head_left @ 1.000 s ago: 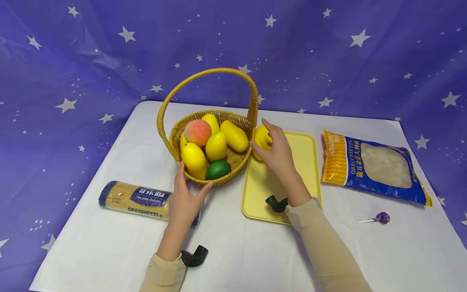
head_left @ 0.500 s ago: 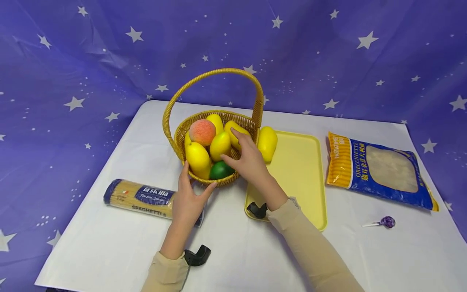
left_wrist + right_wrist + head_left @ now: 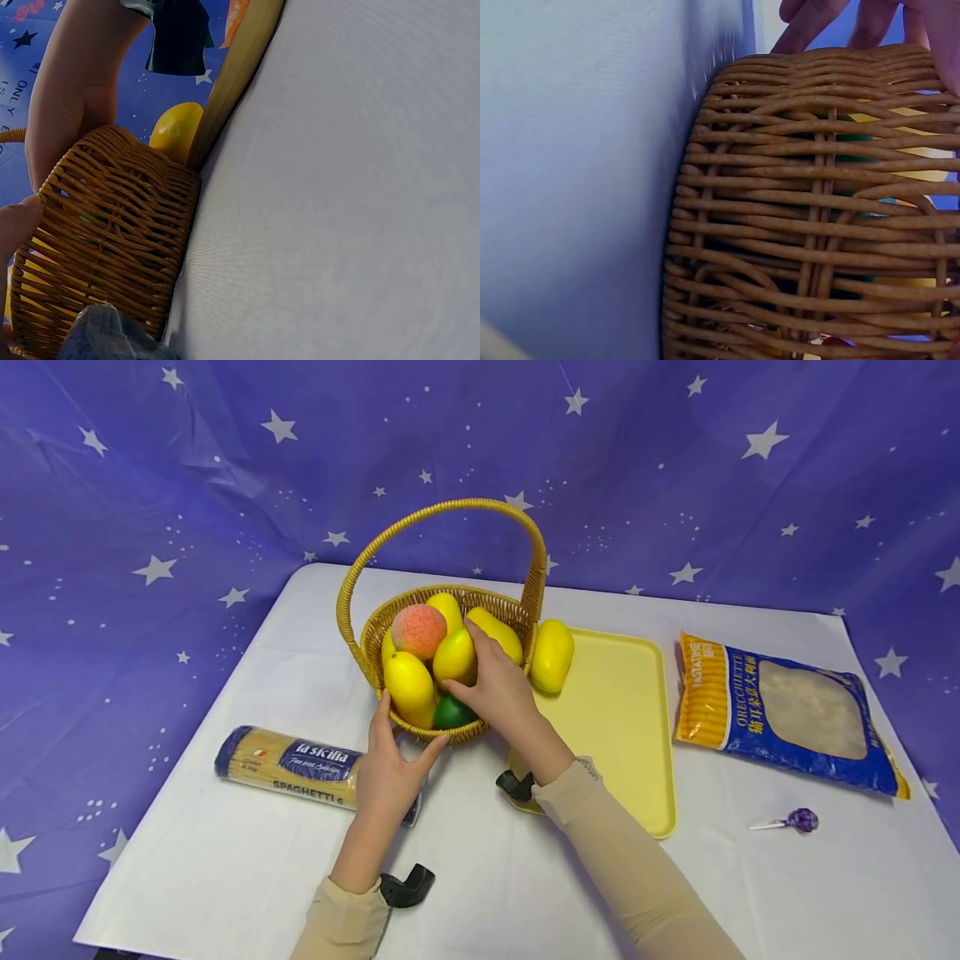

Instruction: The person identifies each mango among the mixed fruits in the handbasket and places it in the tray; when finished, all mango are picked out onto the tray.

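Note:
A wicker basket (image 3: 468,732) with a tall handle holds several yellow fruits, a peach (image 3: 418,632) and a dark green fruit (image 3: 452,713). My left hand (image 3: 390,777) rests against its front-left wall, thumb and index finger spread, tips right at the rim. In the left wrist view the thumb (image 3: 19,221) lies on the basket's edge. Inside the basket, my right hand (image 3: 504,692) grips a lemon (image 3: 453,657), with a finger at its top and the thumb below. The palm side is hidden. A yellow mango (image 3: 552,656) lies on the tray beside the basket.
A yellow tray (image 3: 622,735) stands to the basket's right, partly under my right forearm. A spaghetti pack (image 3: 285,766) lies behind my left hand. Further right are a blue orecchiette bag (image 3: 802,714) and a purple lollipop (image 3: 802,820). A starry purple cloth (image 3: 637,485) hangs at the back.
My right hand has left the mango on the tray, moved left into the basket and closed round the lemon. My left hand stays at the basket's side.

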Available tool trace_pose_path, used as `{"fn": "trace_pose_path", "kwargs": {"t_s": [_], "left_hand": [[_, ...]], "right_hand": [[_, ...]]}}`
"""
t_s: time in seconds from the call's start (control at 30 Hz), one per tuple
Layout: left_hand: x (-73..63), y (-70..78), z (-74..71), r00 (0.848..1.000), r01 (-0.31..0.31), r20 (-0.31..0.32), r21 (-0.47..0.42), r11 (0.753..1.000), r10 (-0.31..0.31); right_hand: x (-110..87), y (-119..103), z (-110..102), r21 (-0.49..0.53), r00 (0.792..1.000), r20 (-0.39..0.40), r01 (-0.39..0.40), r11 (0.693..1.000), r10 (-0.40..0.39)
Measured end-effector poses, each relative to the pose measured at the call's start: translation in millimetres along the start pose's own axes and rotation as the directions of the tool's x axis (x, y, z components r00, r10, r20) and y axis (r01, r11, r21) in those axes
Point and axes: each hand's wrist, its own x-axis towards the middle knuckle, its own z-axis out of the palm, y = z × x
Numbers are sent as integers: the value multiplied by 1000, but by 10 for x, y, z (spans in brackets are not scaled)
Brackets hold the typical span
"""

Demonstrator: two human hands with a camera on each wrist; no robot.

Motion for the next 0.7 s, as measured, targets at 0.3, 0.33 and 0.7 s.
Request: {"fn": "trace_pose_path", "kwargs": {"t_s": [0.3, 0.33, 0.7], "left_hand": [[4, 13, -4, 1000, -11, -7, 10, 1000, 11], [3, 14, -5, 1000, -12, -8, 9, 1000, 13], [-3, 11, -1, 1000, -14, -9, 14, 1000, 14]], "right_hand": [[8, -12, 0, 9, 1000, -16, 10, 1000, -10], [8, -12, -1, 11, 1000, -19, 12, 1000, -11], [-75, 68, -61, 238, 980, -186, 109, 965, -65]]}}
